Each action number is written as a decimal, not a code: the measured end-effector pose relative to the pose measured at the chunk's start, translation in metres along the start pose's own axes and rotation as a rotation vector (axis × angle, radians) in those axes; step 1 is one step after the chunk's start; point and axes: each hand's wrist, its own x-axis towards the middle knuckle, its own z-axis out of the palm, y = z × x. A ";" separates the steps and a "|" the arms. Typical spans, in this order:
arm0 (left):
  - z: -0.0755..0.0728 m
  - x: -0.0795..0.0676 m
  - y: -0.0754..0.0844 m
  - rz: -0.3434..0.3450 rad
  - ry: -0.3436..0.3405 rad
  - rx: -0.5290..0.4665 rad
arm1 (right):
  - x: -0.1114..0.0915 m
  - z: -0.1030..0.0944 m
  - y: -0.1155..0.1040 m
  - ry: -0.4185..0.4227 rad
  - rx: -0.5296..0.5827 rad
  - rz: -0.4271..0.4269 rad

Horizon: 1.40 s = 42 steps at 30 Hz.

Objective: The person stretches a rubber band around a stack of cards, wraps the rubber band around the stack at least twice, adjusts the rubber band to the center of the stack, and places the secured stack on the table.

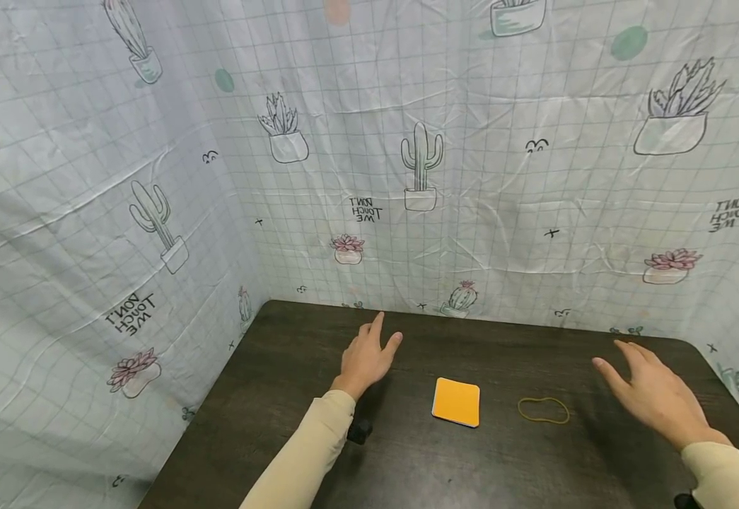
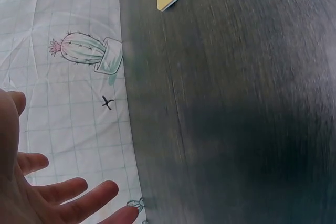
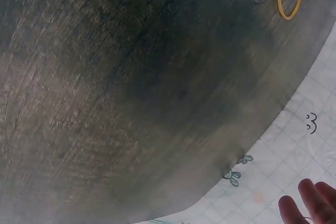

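An orange stack of square cards or paper (image 1: 456,402) lies flat on the dark table; its corner shows at the top of the left wrist view. To its right is a thin yellow rubber band (image 1: 544,419), laid out as a loose loop, and part of this band (image 3: 282,3) appears in the right wrist view. My left hand (image 1: 366,359) hovers left of the stack, fingers spread and holding nothing. Right of the rubber band, my right hand (image 1: 660,394) is held over the table, its fingers extended and apart from everything.
The dark wooden table (image 1: 407,466) has rounded far corners. A white curtain (image 1: 369,268) printed with grid lines and potted cacti hangs behind it and along both sides. Each forearm wears a pale sleeve (image 1: 308,445), with a small black device at the wrist.
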 end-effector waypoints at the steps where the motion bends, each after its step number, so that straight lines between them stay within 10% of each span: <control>1: 0.001 -0.001 0.001 -0.002 0.001 -0.006 | -0.001 0.001 0.000 -0.001 0.003 0.000; 42: 0.036 -0.006 0.025 -0.018 -0.072 -0.111 | -0.016 0.028 -0.015 0.008 0.044 0.030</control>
